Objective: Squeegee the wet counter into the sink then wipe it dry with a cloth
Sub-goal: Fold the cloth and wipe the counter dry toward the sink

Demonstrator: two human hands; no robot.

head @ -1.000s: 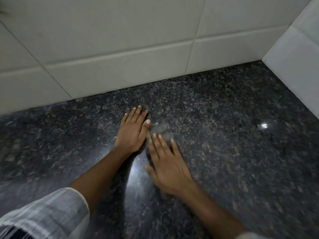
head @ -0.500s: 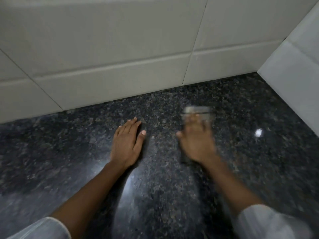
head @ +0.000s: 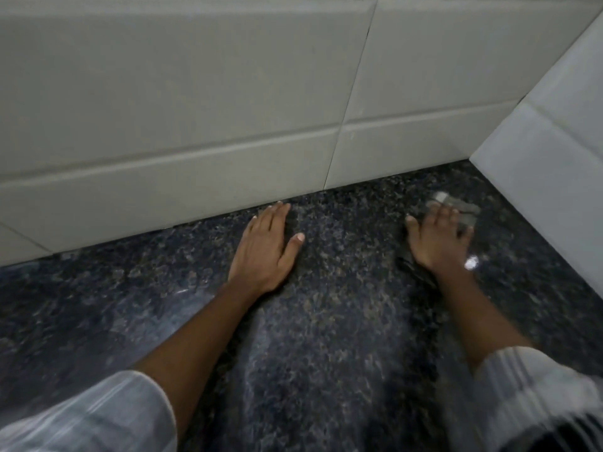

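The dark speckled granite counter (head: pixel 326 321) fills the lower view and shines in streaks. My left hand (head: pixel 266 249) lies flat on it, fingers together, close to the back wall and holding nothing. My right hand (head: pixel 440 239) presses a small grey cloth (head: pixel 456 207) flat on the counter near the right corner; the cloth is blurred and only its far edge shows past my fingers. No squeegee and no sink are in view.
A wall of pale tiles (head: pixel 195 125) runs along the back of the counter. A second tiled wall (head: pixel 554 158) closes the right side and meets it in a corner. White sleeves cover both forearms at the bottom.
My right hand has slid the cloth from beside my left hand away to the right and back, toward the corner. My left hand has stayed flat in about the same spot.
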